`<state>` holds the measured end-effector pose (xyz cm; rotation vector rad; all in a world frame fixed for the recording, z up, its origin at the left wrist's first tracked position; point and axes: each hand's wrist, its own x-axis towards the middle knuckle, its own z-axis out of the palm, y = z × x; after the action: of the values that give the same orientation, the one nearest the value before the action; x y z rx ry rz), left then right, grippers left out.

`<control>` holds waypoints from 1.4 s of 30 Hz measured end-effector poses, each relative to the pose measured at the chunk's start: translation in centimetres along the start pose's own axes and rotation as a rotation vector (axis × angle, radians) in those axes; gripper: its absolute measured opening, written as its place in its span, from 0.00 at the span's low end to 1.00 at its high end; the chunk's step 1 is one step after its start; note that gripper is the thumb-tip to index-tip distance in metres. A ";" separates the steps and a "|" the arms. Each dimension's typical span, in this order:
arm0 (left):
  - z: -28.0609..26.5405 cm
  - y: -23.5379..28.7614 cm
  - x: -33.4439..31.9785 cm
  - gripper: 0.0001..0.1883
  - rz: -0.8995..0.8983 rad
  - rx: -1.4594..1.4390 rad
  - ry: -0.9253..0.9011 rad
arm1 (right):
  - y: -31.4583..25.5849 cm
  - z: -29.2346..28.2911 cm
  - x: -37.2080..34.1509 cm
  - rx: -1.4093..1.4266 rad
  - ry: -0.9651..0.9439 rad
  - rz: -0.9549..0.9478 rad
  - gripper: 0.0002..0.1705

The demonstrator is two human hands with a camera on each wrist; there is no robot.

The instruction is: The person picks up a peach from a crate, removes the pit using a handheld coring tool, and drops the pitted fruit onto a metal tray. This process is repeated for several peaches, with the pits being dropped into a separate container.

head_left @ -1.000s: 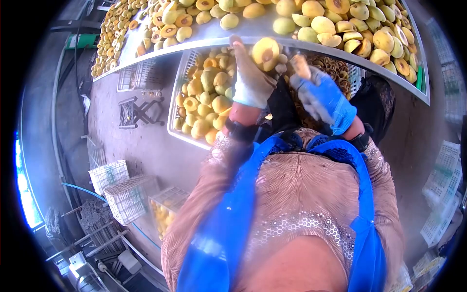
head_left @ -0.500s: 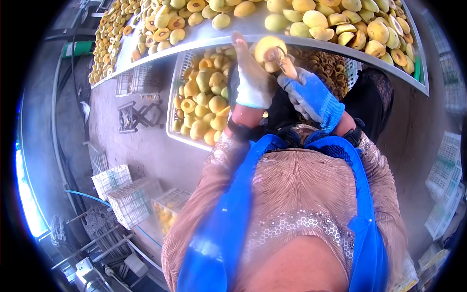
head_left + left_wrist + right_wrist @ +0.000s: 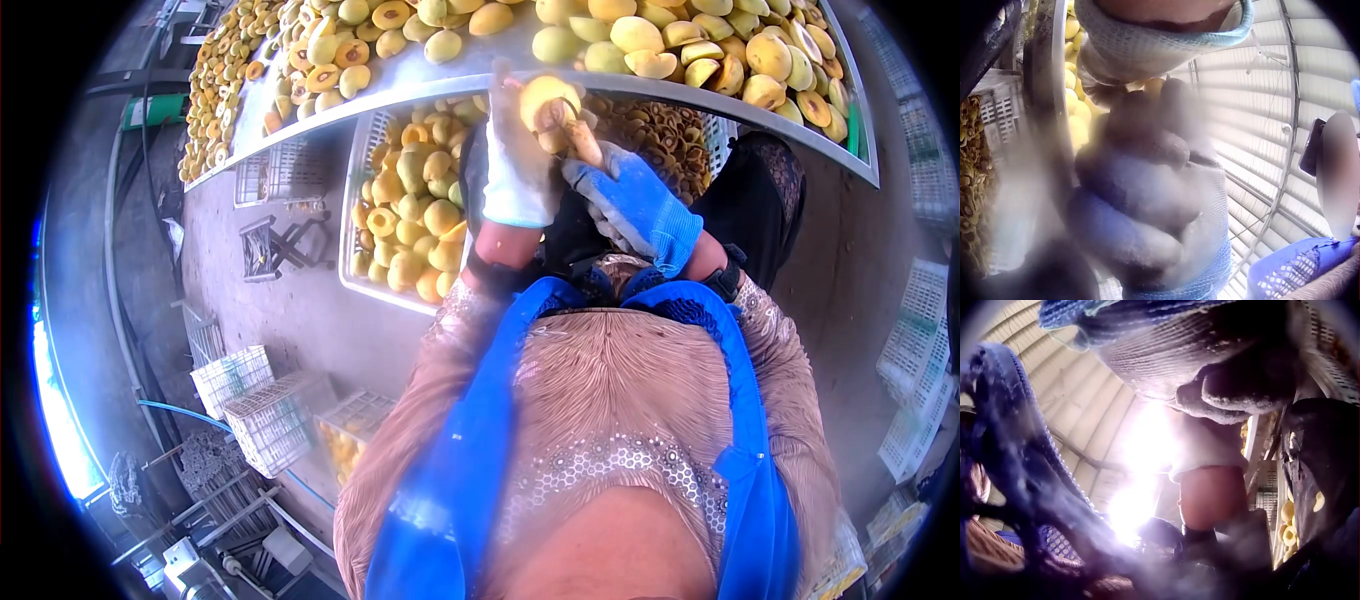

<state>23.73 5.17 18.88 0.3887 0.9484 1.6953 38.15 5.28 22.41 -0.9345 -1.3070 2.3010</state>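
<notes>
My left hand (image 3: 520, 170), in a white glove with a light blue cuff, holds a yellow peach half (image 3: 545, 97) with its cut face and brown centre up. A wooden-handled pitting tool (image 3: 584, 145) is gripped in my right hand (image 3: 640, 205), in a blue and grey glove. The tool's head meets the brown centre of the peach; its metal end is mostly hidden there. In the left wrist view the curled right fingers (image 3: 1141, 187) hide most of the fruit. Grey glove fingers (image 3: 1222, 394) also curl in the right wrist view.
A metal table (image 3: 400, 98) piled with peach halves (image 3: 640, 35) spans the front. Below it stand a white crate (image 3: 350, 262) of peaches and another crate holding brown pits (image 3: 660, 140). On the floor at left are a folding stand (image 3: 270, 248) and white crates (image 3: 268, 420).
The right hand has moved left, bringing the pitting tool from beside the peach half onto its brown centre. The left hand keeps hold of the peach in nearly the same place.
</notes>
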 end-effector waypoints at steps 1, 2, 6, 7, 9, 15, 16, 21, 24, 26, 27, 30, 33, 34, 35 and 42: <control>-0.3 -0.2 0.1 0.31 0.022 0.060 -0.005 | 0.3 -0.1 0.3 -0.006 0.005 -0.014 0.24; -0.7 -0.6 0.3 0.31 0.044 0.120 -0.011 | 0.3 -0.1 0.3 0.002 0.005 -0.016 0.23; 0.1 -0.2 -0.2 0.30 0.034 0.066 0.028 | -0.8 0.1 -0.6 0.055 -0.016 0.002 0.22; -0.1 -0.4 -0.1 0.30 0.103 0.149 0.040 | -0.8 0.1 -0.7 0.060 -0.029 0.001 0.22; -1.2 -1.3 0.5 0.29 0.239 0.316 0.067 | -1.2 0.1 -1.2 0.061 -0.075 0.017 0.23; -3.7 -2.4 1.6 0.25 0.332 0.544 0.101 | -0.1 -1.1 -0.3 -0.094 -0.079 0.012 0.22; -3.0 -2.0 1.4 0.25 0.282 0.489 0.117 | -0.3 -1.3 -0.6 -0.042 -0.124 0.000 0.22; 1.1 0.9 -1.1 0.28 0.111 0.290 -0.029 | 0.0 -1.0 -0.8 0.317 -0.234 0.180 0.13; 0.6 0.9 -0.3 0.28 0.031 0.240 -0.084 | 1.3 -1.8 0.0 0.415 -0.329 0.188 0.15; 0.4 1.0 0.2 0.28 0.014 0.239 -0.041 | 1.8 -2.1 0.4 0.476 -0.401 0.202 0.16; 0.9 1.7 -0.1 0.28 -0.031 0.200 -0.100 | 1.7 -2.1 0.4 0.495 -0.417 0.214 0.16; 0.5 2.1 -0.5 0.26 0.085 0.261 -0.260 | 1.7 -1.9 0.4 0.545 -0.456 0.242 0.17; -0.2 1.0 0.3 0.26 0.055 0.149 -0.228 | 2.7 -1.8 0.8 0.659 -0.533 0.241 0.17; -0.8 0.7 0.7 0.26 0.022 0.098 -0.233 | 3.0 -2.2 1.3 0.673 -0.546 0.245 0.17; -1.2 0.0 1.9 0.26 0.131 0.274 -0.117 | 3.4 -2.6 1.9 0.687 -0.570 0.259 0.17; -3.6 4.2 2.7 0.30 0.104 -0.344 0.453 | 6.5 -4.1 3.0 0.384 -0.546 0.404 0.18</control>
<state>17.62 5.88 19.21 -0.1877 0.9407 2.0448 38.99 6.16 14.27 -0.4844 -0.8309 3.1292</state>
